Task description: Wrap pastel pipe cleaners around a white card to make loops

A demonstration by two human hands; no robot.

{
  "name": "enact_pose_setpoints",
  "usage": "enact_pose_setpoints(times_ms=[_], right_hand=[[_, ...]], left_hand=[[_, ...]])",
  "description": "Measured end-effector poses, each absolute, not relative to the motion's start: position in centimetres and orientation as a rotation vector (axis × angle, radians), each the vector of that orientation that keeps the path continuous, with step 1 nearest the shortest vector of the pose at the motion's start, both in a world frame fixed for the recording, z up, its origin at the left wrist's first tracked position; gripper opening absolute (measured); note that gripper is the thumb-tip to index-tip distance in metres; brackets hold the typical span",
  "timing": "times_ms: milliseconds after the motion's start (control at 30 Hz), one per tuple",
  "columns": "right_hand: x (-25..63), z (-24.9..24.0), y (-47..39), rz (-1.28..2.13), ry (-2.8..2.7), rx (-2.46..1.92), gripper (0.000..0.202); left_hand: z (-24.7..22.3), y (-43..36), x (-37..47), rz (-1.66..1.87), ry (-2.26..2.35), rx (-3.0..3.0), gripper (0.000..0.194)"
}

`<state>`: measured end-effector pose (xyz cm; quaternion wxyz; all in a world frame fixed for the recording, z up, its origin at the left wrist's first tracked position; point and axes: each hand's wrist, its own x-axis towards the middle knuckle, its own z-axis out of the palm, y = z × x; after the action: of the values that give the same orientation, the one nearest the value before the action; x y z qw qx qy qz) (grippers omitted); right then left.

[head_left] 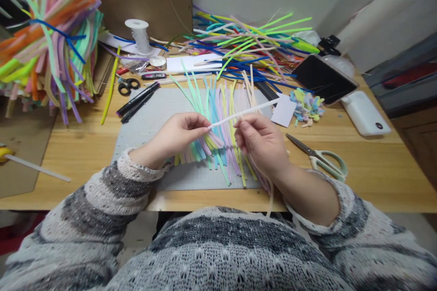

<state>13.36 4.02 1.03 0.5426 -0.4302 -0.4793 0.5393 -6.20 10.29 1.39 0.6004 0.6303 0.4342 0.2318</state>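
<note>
My left hand [184, 132] is closed, thumb and finger pinching one end of a white pipe cleaner [252, 110]. That stem slants up to the right, passing just beyond my right fingertips. My right hand [261, 141] is closed beside it, its fingertips pressed together; what they hold is too small to make out. A pale strand [271, 198] hangs below the right wrist, its upper part hidden. Beneath both hands, pastel pipe cleaners [232, 159] in green, blue, lilac and yellow lie in rows on a grey cutting mat [136, 138]. Shorter pastel pieces show under the left fingers.
Green-handled scissors [327, 161] lie right of the mat, near a pile of pastel scraps [305, 104], a phone [326, 79] and a white device [365, 112]. Markers [138, 102] and black scissors [128, 85] lie left. Loose pipe cleaners [252, 41] heap behind; a glue gun [7, 154] sits far left.
</note>
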Motion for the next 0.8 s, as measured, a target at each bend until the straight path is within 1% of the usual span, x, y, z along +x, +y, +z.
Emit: enact_pose_setpoints(times_ms=[33, 100, 167, 233, 300, 400, 500, 800], right_hand=[[13.8, 1.6, 4.2, 1.339, -1.072, -0.986, 0.018], [14.6, 2.6, 4.5, 1.634, -0.983, -0.922, 0.021], [14.7, 2.8, 4.6, 1.913, -0.984, -0.886, 0.020], [14.1, 2.3, 4.5, 2.024, -1.038, -0.929, 0.018], [12.9, 1.3, 4.2, 1.937, -1.101, -1.057, 0.018], [11.5, -0.1, 3.4, 1.675, -1.218, -1.233, 0.018], [10.9, -0.5, 3.0, 1.524, -1.237, -1.281, 0.020], [10.9, -1.0, 3.2, 1.491, -1.182, -1.254, 0.020]], left_hand=[[1.6, 10.3, -6.2, 0.546, 1.002, 1.426, 0.021], [1.8, 10.4, -6.2, 0.557, 0.997, 1.357, 0.021], [1.8, 10.5, -6.1, 0.565, 0.993, 1.293, 0.022], [1.7, 10.5, -6.0, 0.569, 0.993, 1.257, 0.022], [1.5, 10.4, -5.9, 0.562, 1.001, 1.264, 0.021], [1.2, 10.2, -5.8, 0.544, 1.002, 1.313, 0.023], [1.1, 10.0, -5.9, 0.535, 0.976, 1.347, 0.023], [0.9, 9.7, -5.8, 0.524, 0.953, 1.381, 0.023]])
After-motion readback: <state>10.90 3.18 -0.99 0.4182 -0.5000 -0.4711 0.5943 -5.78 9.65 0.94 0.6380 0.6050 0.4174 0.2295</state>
